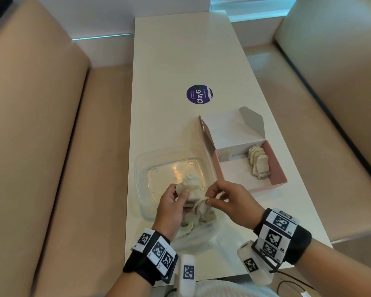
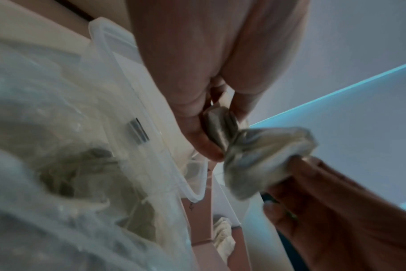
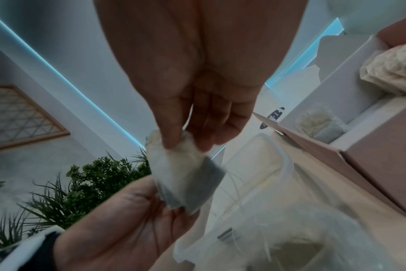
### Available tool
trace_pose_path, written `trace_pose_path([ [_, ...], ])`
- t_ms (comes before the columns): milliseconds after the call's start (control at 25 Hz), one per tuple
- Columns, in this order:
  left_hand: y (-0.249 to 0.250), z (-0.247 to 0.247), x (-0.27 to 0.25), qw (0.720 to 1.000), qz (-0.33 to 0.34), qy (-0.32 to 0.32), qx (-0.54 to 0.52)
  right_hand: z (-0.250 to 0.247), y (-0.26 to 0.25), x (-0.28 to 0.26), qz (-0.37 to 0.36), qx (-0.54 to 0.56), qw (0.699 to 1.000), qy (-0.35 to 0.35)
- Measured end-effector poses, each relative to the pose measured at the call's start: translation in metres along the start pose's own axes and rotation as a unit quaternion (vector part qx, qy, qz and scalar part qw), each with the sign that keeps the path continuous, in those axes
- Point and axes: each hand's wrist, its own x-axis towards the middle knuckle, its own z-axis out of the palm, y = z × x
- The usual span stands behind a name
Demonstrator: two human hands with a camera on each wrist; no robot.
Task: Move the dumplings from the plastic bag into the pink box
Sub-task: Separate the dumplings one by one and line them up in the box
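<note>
Nearest me, the plastic bag (image 1: 193, 232) lies crumpled at the table's (image 1: 180, 61) near edge with pale, floury dumplings (image 1: 198, 213) inside. Just above it my left hand (image 1: 171, 207) has its fingers curled round a small clump of them, while my right hand (image 1: 229, 200) pinches one dumpling between thumb and fingertips. Beyond sits a clear container (image 1: 174, 168), and to its right the pink box (image 1: 272, 163), lid open, with a row of dumplings inside. Farther off, a purple sticker (image 1: 199, 94) reads "ClayGo".
</note>
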Motion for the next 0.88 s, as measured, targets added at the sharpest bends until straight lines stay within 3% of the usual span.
trace_pose_path([
  [120,0.000,-0.008,0.003,0.993,0.044,-0.009,0.109,-0.005,-0.004,0.003,0.016,0.053,0.998,-0.043],
  [200,0.004,-0.005,0.001,0.989,0.058,-0.030,0.131,-0.005,0.000,0.008,0.033,0.105,0.994,0.003],
  [280,0.007,0.000,-0.002,0.990,0.064,-0.035,0.120,-0.003,0.006,0.014,0.047,0.097,0.993,0.044],
  [440,0.006,0.000,-0.004,0.993,0.063,-0.036,0.096,0.001,0.011,0.014,0.049,0.030,0.997,0.049],
  [600,0.008,-0.002,-0.005,0.999,0.024,-0.027,-0.001,0.001,0.010,0.013,0.072,0.062,0.992,0.080],
  [720,0.007,-0.006,0.001,1.000,0.019,0.012,0.003,-0.005,0.006,0.011,0.061,0.061,0.996,0.032],
  [880,0.005,-0.016,0.012,0.991,0.062,0.046,0.111,-0.011,-0.004,0.009,0.052,0.020,0.994,-0.092],
])
